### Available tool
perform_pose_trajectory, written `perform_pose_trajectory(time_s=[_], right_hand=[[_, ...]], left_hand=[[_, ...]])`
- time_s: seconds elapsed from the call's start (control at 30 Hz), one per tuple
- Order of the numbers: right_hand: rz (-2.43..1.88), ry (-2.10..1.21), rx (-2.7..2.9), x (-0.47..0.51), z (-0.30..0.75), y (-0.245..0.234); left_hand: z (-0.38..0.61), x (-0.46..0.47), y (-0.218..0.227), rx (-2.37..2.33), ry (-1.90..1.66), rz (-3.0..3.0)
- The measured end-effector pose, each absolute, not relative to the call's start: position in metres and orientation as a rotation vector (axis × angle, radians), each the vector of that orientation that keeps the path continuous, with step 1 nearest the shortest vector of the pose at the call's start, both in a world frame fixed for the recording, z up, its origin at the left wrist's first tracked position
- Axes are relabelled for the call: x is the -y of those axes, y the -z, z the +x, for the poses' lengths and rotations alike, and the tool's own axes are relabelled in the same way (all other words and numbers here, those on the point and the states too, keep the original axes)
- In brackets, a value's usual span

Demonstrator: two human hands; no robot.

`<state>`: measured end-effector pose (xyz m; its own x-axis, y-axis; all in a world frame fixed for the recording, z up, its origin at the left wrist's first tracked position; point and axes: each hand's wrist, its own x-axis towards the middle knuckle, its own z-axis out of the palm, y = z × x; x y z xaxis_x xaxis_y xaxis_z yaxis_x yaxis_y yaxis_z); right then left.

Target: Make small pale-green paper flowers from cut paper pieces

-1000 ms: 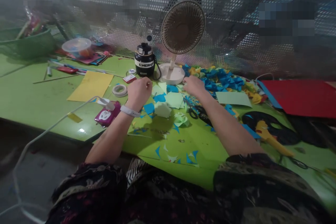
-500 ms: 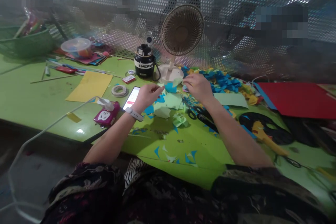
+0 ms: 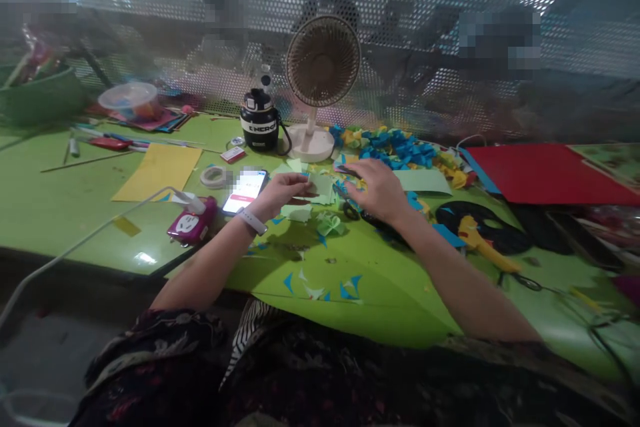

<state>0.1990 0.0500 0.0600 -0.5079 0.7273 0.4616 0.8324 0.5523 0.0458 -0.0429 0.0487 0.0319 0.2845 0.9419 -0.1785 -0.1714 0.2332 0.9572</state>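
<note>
My left hand (image 3: 284, 193), with a pale band on its wrist, is closed over the loose paper pieces, thumb near the fingers; anything pinched between them is too small to make out. Just right of its fingertips lie light green paper pieces (image 3: 323, 188). My right hand (image 3: 377, 192) hovers over blue and yellow scraps, fingers and thumb apart, with nothing visible held in it. A folded light green paper flower (image 3: 331, 223) rests on the table in front of both hands. Scissors (image 3: 351, 211) lie beneath the right hand, partly hidden by it.
A lit phone (image 3: 245, 192), tape roll (image 3: 214, 177) and purple power socket (image 3: 191, 221) with a white cable stand left. Behind are a black bottle (image 3: 259, 121) and a fan (image 3: 323, 61). Blue and yellow paper pieces (image 3: 400, 147), red sheet (image 3: 545, 173) and yellow-handled glue gun (image 3: 483, 243) lie right.
The view has turned slightly, shifting the table leftward. My right hand's fingers have spread and come nearer me, and the blue piece between the hands no longer shows there.
</note>
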Motion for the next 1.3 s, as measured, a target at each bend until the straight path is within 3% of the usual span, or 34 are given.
perform_pose_trajectory(time_s=[0.17, 0.47, 1.07, 1.3], right_hand=[[-1.969, 0.332, 2.715, -0.063, 0.199, -0.066], [-2.251, 0.117, 2.687, -0.109, 0.175, -0.041], [-1.861, -0.165, 2.143, -0.118, 0.237, -0.068], [-1.789, 0.038, 1.951, -0.118, 0.238, -0.067]], left_hand=[[-0.046, -0.052, -0.031, -0.954, -1.066, 1.041], [-0.044, -0.051, -0.035, -0.973, -1.108, 1.019], [-0.039, -0.049, -0.024, -0.960, -0.981, 1.130], [-0.038, -0.050, -0.016, -0.923, -0.922, 1.194]])
